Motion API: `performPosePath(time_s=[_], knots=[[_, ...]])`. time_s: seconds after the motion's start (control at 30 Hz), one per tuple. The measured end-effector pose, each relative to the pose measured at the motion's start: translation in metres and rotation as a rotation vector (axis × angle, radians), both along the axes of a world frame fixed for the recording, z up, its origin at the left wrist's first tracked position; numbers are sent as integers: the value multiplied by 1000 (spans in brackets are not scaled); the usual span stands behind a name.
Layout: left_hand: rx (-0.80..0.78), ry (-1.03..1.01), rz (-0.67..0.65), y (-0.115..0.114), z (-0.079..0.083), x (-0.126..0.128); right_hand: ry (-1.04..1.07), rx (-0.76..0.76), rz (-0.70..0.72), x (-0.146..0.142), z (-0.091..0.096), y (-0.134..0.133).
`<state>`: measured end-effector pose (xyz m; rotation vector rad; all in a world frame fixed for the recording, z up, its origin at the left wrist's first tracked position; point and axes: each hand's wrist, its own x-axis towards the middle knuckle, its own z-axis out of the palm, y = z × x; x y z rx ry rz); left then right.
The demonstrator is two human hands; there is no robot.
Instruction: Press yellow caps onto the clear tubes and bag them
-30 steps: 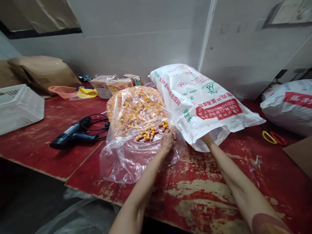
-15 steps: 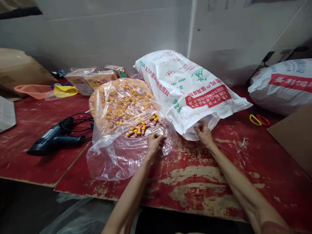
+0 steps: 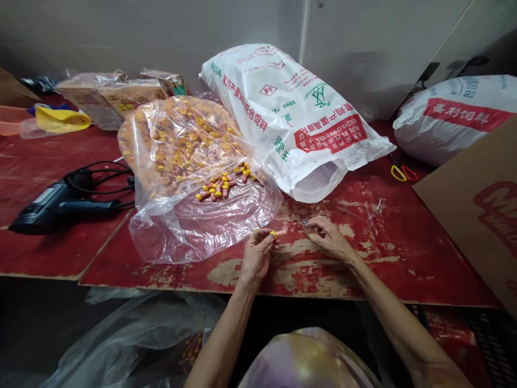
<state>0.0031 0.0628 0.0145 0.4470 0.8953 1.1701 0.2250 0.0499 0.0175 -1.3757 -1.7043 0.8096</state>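
My left hand [image 3: 258, 252] pinches a small pink tube with a yellow cap [image 3: 278, 234] just above the red table [image 3: 363, 258]. My right hand [image 3: 329, 237] is a short way to its right, fingers curled on a small clear item that I cannot make out. Behind the left hand lies an open clear plastic bag [image 3: 189, 178] full of the same yellow-capped pieces, with several loose ones [image 3: 222, 186] near its mouth. A white printed sack [image 3: 291, 118] lies open-mouthed just beyond my right hand.
A black heat gun with its cord [image 3: 60, 199] lies at the left. Boxes in plastic [image 3: 109, 97] stand behind the clear bag. Yellow and red scissors [image 3: 402, 172], another white sack [image 3: 456, 116] and a brown carton [image 3: 480, 205] are at the right.
My left hand left the clear bag with one yellow-capped piece. My right hand came out of the white sack. Both drew back toward the table's near edge.
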Motion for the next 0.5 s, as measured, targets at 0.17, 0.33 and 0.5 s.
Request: performPosePath(time_s=[0.17,0.33,0.5], knots=[[-98,-82,-18,-17,-4,5,371,-131,-133,-8,-8,-18],[-140,-90,12,-30,-9,15,410,-212,-166,-30,-6,-33],[-131,-63,95,-39,-14,26,255,-220,-109,-47,0,-38]])
